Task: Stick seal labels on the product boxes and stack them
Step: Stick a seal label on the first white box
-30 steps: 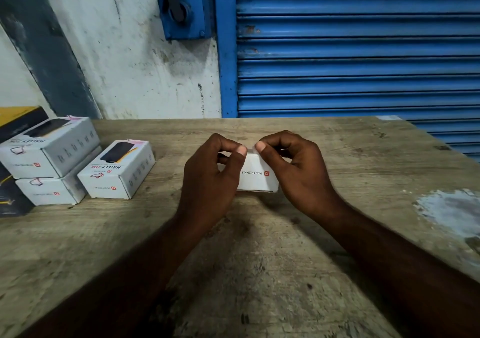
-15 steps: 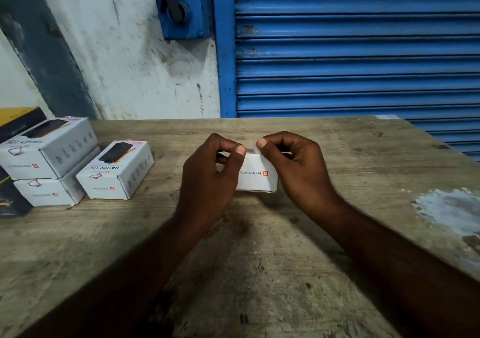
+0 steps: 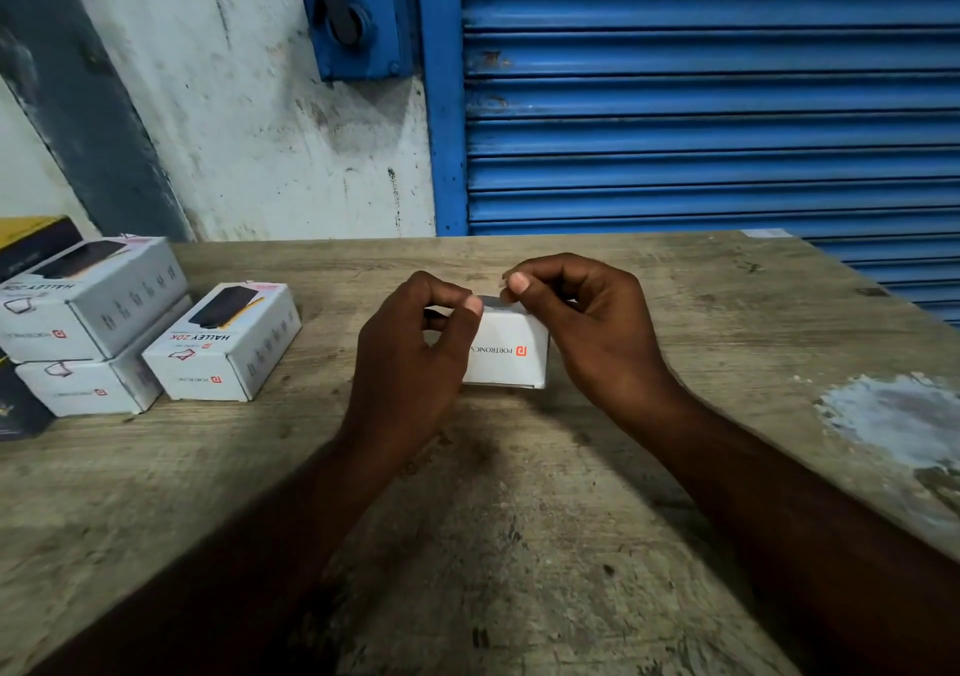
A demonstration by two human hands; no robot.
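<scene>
Right hand (image 3: 587, 322) has lifted slightly, pinching what may be a seal label (image 3: 495, 301) at the top edge of the Portronics box (image 3: 511, 350); left hand (image 3: 410, 358) grips that box, mid-tabletop (image 3: 519, 519); labelling seems underway; next: press it flat, then stack it with the boxes at left (image 3: 88, 311).

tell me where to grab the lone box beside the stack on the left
Probably its two short ends, from above: the lone box lies flat, the stack crowds its left long side, and both ends stand free.
</scene>
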